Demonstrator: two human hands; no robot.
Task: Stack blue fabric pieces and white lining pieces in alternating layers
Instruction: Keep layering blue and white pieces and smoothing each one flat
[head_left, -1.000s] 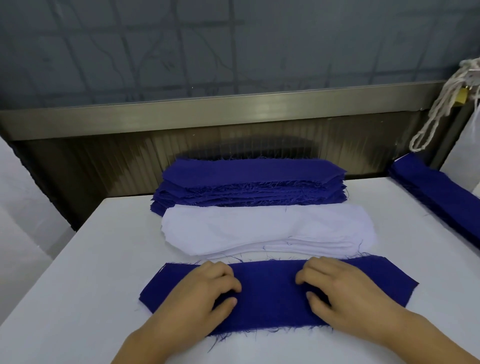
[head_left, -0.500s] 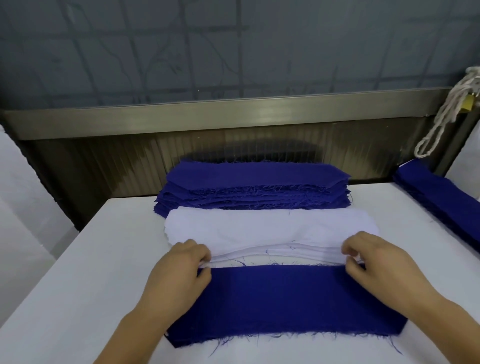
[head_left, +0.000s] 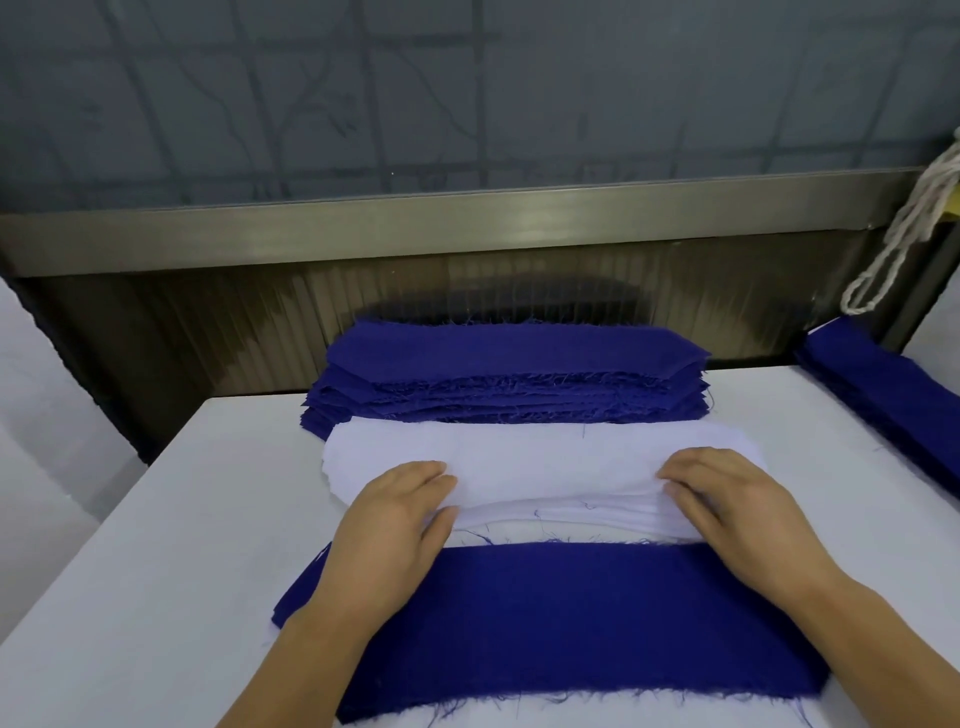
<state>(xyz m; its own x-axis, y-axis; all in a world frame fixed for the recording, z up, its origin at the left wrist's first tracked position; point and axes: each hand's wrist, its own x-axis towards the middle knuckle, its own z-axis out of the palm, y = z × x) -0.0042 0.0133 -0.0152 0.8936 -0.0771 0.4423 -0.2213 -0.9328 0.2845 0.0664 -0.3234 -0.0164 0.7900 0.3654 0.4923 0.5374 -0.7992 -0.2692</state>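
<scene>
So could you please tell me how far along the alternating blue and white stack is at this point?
Early on. Done: a single blue piece lies flat nearest the person on the table. In hand: the left hand and right hand pinch the top sheet of the white lining pile, not yet carried over. Left: that layer, plus the whole blue pile behind.

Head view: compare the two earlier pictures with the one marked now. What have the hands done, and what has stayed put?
Both hands left the blue piece and moved away from the person to the white pile. The left hand and right hand now pinch the top white piece at its near edge, one towards each end, lifting that edge slightly. The blue piece, the blue pile behind and the table stayed as they were.
</scene>
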